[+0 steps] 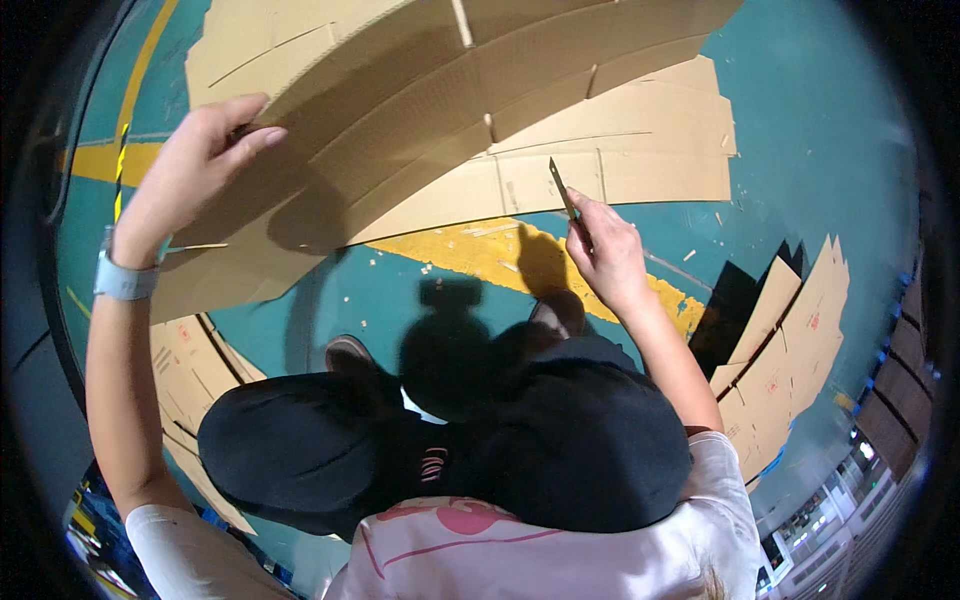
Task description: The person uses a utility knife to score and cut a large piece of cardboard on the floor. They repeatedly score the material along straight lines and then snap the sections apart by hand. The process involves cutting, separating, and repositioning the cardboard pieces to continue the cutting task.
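Note:
My left hand [210,150] pinches the raised edge of a large brown cardboard sheet [400,110], which tilts up in front of me and has several slits cut in it. A watch with a pale band [128,280] is on my left wrist. In my right hand [608,250] is a slim utility knife [562,188], its dark pointed blade directed up and away from me. The blade is over a second cardboard sheet [660,170] lying flat on the floor, partly hidden under the lifted one. Whether the tip touches it, I cannot tell.
Stacked flat cardboard lies at the right [790,350] and more cardboard at the left [195,380]. The green floor [810,130] carries a worn yellow stripe [450,250] with small cardboard scraps scattered over it. My bent knees and shoes are close below the sheets.

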{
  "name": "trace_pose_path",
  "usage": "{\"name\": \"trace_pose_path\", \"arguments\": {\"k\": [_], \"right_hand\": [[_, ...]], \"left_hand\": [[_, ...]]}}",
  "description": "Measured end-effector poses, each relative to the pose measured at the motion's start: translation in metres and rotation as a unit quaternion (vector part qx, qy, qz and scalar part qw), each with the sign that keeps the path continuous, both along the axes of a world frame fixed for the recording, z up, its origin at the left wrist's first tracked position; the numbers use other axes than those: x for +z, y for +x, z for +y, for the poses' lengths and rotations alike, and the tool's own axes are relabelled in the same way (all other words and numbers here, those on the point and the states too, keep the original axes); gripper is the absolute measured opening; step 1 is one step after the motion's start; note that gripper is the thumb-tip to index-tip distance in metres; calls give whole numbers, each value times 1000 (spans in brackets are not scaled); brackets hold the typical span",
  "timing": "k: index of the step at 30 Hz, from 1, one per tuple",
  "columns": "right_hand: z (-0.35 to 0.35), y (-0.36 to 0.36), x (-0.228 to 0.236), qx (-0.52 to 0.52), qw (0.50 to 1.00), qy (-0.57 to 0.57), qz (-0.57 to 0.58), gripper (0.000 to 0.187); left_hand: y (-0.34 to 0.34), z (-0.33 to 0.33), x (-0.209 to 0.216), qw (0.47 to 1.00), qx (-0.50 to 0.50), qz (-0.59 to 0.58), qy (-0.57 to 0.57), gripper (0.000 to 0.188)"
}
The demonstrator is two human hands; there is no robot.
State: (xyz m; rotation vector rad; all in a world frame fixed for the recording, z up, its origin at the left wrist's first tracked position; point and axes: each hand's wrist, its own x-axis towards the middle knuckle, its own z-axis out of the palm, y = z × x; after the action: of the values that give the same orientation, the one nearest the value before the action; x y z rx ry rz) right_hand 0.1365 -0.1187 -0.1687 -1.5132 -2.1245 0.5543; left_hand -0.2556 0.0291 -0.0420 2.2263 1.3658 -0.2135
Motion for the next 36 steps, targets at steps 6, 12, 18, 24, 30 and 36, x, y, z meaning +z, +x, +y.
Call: {"name": "trace_pose_path", "arguments": {"k": [6,12,18,24,30,36], "right_hand": [[21,-51,36,115,989,58,69,47],[34,-73,55,151,981,107,61,49],[47,-116,53,187,969,146,72,44],[65,-138,44,165,970,171,59,40],[74,-151,36,129,972,189,49,35],[68,-151,32,131,975,176,38,37]], "left_hand": [[114,39,-30,951,-134,-194,199,32],[111,33,7,980,-180,-16,88,36],[54,-6,0,993,-31,-97,65,32],[53,-6,-11,982,-49,-121,138,29],[65,-10,-5,982,-59,-115,137,26],[63,-12,-10,977,-50,-155,137,26]]}}
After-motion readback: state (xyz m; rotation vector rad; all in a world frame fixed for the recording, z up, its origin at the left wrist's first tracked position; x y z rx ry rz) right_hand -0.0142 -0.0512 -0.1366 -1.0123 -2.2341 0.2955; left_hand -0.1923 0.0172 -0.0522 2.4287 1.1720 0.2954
